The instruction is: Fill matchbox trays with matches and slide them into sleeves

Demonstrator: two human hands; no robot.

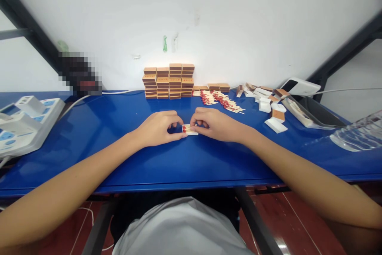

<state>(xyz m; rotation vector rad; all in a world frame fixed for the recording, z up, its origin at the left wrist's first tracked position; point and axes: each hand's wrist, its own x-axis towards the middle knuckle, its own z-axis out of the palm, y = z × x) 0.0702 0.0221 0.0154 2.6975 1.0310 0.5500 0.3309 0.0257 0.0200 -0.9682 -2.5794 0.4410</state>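
Observation:
In the head view, a small white matchbox tray (194,133) lies on the blue table, with red-tipped matches (188,128) in it, their heads to the left. My left hand (161,128) grips the tray's left end between thumb and forefinger. From the right, my right hand (213,123) reaches over the tray, its thumb and forefinger pinched on the matches. Its other fingers are curled and the tray's right end is partly covered. Just beyond the hands lie two loose heaps of matches, a nearer-left heap (208,98) and a longer right heap (228,102).
Stacked matchboxes (168,84) stand against the wall, with a low row of boxes (218,87) beside them. Empty sleeves and white trays (264,104) are piled at right, near a grey bin (319,113) and a clear plastic bottle (358,133). A power strip (44,127) sits at left.

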